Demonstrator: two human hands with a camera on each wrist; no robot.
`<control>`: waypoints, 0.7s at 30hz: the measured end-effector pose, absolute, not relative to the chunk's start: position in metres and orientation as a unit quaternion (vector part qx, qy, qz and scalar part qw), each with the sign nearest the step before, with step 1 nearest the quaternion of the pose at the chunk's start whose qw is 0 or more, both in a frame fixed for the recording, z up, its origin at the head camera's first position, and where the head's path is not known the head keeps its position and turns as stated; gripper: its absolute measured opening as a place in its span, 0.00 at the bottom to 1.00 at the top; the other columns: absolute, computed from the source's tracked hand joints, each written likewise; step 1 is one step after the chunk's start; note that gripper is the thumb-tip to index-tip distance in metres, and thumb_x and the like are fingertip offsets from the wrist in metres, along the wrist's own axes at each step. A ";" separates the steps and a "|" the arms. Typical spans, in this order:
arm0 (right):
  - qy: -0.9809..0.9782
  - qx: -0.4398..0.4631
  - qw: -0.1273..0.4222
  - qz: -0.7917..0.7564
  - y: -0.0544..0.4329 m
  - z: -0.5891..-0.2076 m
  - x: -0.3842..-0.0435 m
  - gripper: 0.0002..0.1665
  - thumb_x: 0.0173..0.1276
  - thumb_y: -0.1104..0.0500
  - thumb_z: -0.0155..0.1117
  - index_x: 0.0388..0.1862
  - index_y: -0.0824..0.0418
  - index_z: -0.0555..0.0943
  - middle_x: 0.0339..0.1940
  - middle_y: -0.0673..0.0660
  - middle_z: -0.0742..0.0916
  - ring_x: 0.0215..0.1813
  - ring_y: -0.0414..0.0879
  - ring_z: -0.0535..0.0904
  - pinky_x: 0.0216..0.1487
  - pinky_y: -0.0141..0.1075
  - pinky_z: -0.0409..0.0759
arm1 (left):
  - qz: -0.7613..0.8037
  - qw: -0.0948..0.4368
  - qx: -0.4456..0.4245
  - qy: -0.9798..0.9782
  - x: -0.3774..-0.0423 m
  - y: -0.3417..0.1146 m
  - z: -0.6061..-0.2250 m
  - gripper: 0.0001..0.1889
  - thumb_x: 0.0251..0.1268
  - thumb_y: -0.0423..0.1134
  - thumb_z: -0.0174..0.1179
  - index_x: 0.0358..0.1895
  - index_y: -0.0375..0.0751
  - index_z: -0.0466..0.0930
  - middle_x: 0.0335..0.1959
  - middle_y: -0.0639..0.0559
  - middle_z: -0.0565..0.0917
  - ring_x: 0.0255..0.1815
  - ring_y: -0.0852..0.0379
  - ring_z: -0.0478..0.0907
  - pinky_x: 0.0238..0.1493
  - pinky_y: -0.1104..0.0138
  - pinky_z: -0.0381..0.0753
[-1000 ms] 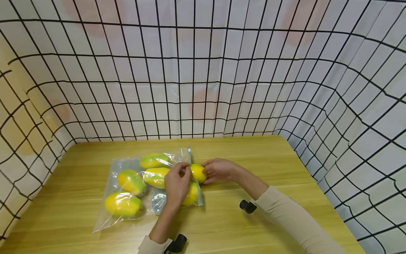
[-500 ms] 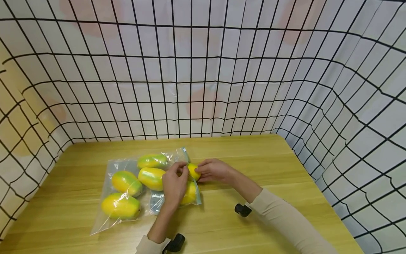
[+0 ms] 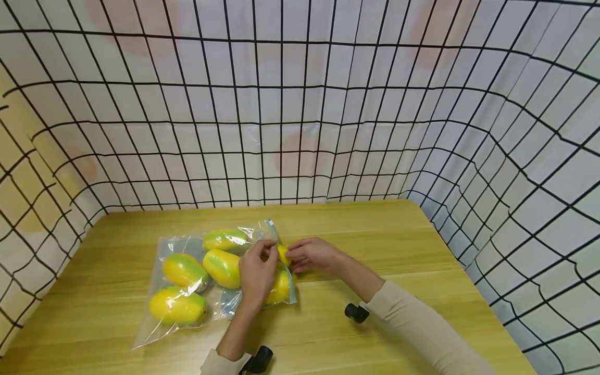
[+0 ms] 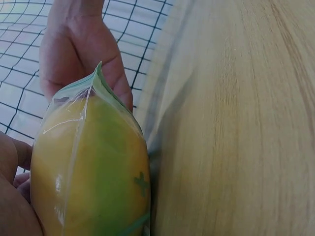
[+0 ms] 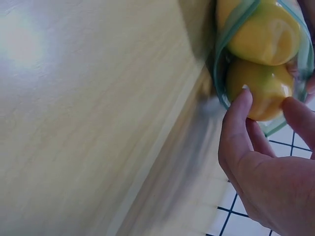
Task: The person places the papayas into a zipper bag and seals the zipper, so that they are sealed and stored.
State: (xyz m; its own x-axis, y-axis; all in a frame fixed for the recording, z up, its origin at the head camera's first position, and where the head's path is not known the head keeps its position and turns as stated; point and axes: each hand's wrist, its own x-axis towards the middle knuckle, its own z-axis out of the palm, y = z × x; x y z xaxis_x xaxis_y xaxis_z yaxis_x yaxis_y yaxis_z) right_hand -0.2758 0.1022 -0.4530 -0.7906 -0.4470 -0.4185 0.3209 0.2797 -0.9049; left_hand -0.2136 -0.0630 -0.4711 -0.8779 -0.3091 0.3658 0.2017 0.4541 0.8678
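A clear zip bag [image 3: 184, 245] lies on the table with several yellow-green mangoes [image 3: 177, 306] inside. My left hand [image 3: 258, 273] is over the bag near its mouth, thumb and fingers pinching the upper edge of the opening. At that mouth my right hand [image 3: 315, 255] holds a mango [image 3: 283, 254] by its outer end. The right wrist view has this mango [image 5: 261, 91] mostly within the bag's greenish rim [image 5: 220, 64], with fingertips and thumb on it, beside another mango [image 5: 270, 37]. One bagged mango [image 4: 98, 167] fills much of the left wrist view.
The wooden table [image 3: 375, 234] extends to the right of the bag. A white wall with black grid lines [image 3: 300, 130] encloses the back and sides. A black wrist device [image 3: 356, 312] sits by each sleeve.
My right hand has moved left, pushing the mango deeper into the bag's mouth. A mango in the middle of the bag has shifted and tilted slightly. My left hand stays at the bag's edge.
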 end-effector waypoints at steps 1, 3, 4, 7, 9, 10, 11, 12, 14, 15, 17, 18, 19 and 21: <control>0.733 -0.040 0.322 -0.598 0.102 -0.452 -0.275 0.26 0.72 0.57 0.64 0.64 0.70 0.76 0.48 0.63 0.88 0.43 0.49 0.87 0.51 0.44 0.86 | -0.522 0.244 0.033 -0.817 -0.214 -0.063 -0.471 0.07 0.64 0.34 0.63 0.41 0.39 0.89 0.23 0.52 0.86 0.22 0.59 0.76 0.24 0.71 0.74; 0.732 -0.034 0.328 -0.596 0.101 -0.451 -0.274 0.26 0.72 0.57 0.63 0.65 0.69 0.76 0.47 0.63 0.87 0.41 0.49 0.86 0.50 0.45 0.87 | -0.524 0.241 0.032 -0.816 -0.213 -0.063 -0.471 0.08 0.65 0.34 0.63 0.42 0.39 0.89 0.23 0.52 0.86 0.22 0.59 0.76 0.24 0.71 0.74; 0.729 -0.029 0.334 -0.597 0.100 -0.450 -0.273 0.26 0.73 0.57 0.63 0.65 0.68 0.76 0.46 0.63 0.87 0.40 0.49 0.86 0.49 0.45 0.87 | -0.525 0.239 0.032 -0.816 -0.213 -0.063 -0.471 0.08 0.65 0.34 0.63 0.42 0.39 0.89 0.23 0.52 0.86 0.22 0.59 0.76 0.24 0.71 0.74; 0.720 -0.027 0.354 -0.597 0.099 -0.450 -0.272 0.27 0.74 0.57 0.60 0.68 0.67 0.73 0.44 0.62 0.85 0.38 0.50 0.84 0.46 0.45 0.87 | -0.526 0.236 0.036 -0.816 -0.212 -0.064 -0.471 0.08 0.65 0.35 0.63 0.42 0.39 0.89 0.23 0.53 0.86 0.23 0.59 0.77 0.25 0.71 0.75; 0.712 -0.026 0.365 -0.600 0.098 -0.449 -0.272 0.27 0.76 0.57 0.57 0.70 0.66 0.70 0.44 0.63 0.84 0.38 0.51 0.83 0.45 0.44 0.87 | -0.526 0.235 0.038 -0.816 -0.212 -0.064 -0.470 0.08 0.65 0.35 0.63 0.42 0.39 0.89 0.22 0.53 0.85 0.23 0.59 0.77 0.26 0.70 0.75; 0.708 -0.026 0.370 -0.601 0.098 -0.449 -0.271 0.27 0.77 0.57 0.56 0.71 0.66 0.70 0.44 0.63 0.84 0.38 0.51 0.83 0.44 0.43 0.87 | -0.526 0.234 0.038 -0.817 -0.212 -0.064 -0.470 0.08 0.65 0.35 0.63 0.42 0.39 0.89 0.22 0.53 0.85 0.23 0.59 0.76 0.26 0.70 0.75; 0.706 -0.027 0.373 -0.601 0.098 -0.450 -0.271 0.27 0.77 0.57 0.54 0.71 0.66 0.69 0.44 0.64 0.84 0.38 0.51 0.83 0.44 0.43 0.86 | -0.526 0.233 0.038 -0.817 -0.211 -0.064 -0.469 0.08 0.65 0.36 0.63 0.42 0.40 0.89 0.22 0.53 0.85 0.24 0.59 0.76 0.26 0.71 0.75; 0.704 -0.024 0.376 -0.602 0.098 -0.449 -0.271 0.27 0.78 0.57 0.53 0.72 0.66 0.69 0.45 0.64 0.84 0.38 0.51 0.83 0.44 0.43 0.86 | -0.527 0.232 0.038 -0.817 -0.211 -0.064 -0.469 0.08 0.65 0.35 0.63 0.42 0.39 0.89 0.22 0.53 0.85 0.24 0.58 0.76 0.26 0.71 0.75; 0.705 -0.026 0.380 -0.599 0.098 -0.449 -0.271 0.27 0.78 0.57 0.52 0.72 0.65 0.68 0.47 0.65 0.84 0.38 0.52 0.84 0.44 0.43 0.86 | -0.526 0.231 0.037 -0.818 -0.211 -0.064 -0.469 0.08 0.65 0.36 0.62 0.42 0.39 0.89 0.22 0.53 0.85 0.23 0.58 0.76 0.25 0.71 0.75; 0.707 -0.029 0.381 -0.595 0.099 -0.448 -0.271 0.27 0.79 0.57 0.51 0.73 0.65 0.68 0.48 0.65 0.84 0.39 0.52 0.84 0.44 0.43 0.86 | -0.525 0.231 0.036 -0.818 -0.211 -0.064 -0.469 0.08 0.65 0.36 0.62 0.42 0.39 0.89 0.22 0.53 0.85 0.23 0.58 0.76 0.25 0.71 0.75; 0.710 -0.032 0.386 -0.588 0.100 -0.447 -0.271 0.28 0.79 0.56 0.50 0.74 0.64 0.67 0.50 0.66 0.85 0.40 0.52 0.84 0.45 0.45 0.87 | -0.526 0.230 0.035 -0.818 -0.211 -0.064 -0.469 0.08 0.66 0.36 0.62 0.42 0.39 0.89 0.22 0.53 0.84 0.23 0.58 0.76 0.24 0.71 0.75; 0.711 -0.035 0.388 -0.585 0.100 -0.446 -0.271 0.28 0.80 0.56 0.50 0.74 0.64 0.67 0.51 0.66 0.85 0.41 0.53 0.84 0.46 0.46 0.87 | -0.526 0.230 0.034 -0.818 -0.211 -0.064 -0.469 0.08 0.66 0.36 0.62 0.42 0.39 0.89 0.22 0.53 0.84 0.23 0.59 0.76 0.24 0.71 0.75; 0.713 -0.037 0.390 -0.582 0.101 -0.445 -0.271 0.28 0.80 0.56 0.49 0.75 0.64 0.66 0.52 0.67 0.85 0.42 0.53 0.85 0.46 0.47 0.87 | -0.527 0.230 0.033 -0.818 -0.211 -0.064 -0.469 0.08 0.66 0.36 0.62 0.42 0.39 0.89 0.22 0.53 0.84 0.23 0.59 0.75 0.24 0.71 0.75; 0.714 -0.042 0.394 -0.578 0.102 -0.443 -0.272 0.29 0.81 0.56 0.48 0.76 0.64 0.65 0.54 0.67 0.84 0.44 0.55 0.85 0.48 0.49 0.87 | -0.528 0.230 0.032 -0.817 -0.211 -0.065 -0.469 0.08 0.66 0.35 0.62 0.42 0.39 0.89 0.22 0.52 0.84 0.22 0.59 0.75 0.24 0.71 0.75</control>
State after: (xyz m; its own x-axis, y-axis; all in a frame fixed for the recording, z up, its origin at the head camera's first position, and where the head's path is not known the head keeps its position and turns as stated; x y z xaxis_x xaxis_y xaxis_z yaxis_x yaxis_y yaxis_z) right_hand -0.2715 0.1018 -0.4435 -0.6857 -0.5153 -0.5141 0.3955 0.3292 -0.8575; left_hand -0.2114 -0.0645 -0.4689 -0.8923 -0.2945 0.3423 0.1909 0.4409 0.8770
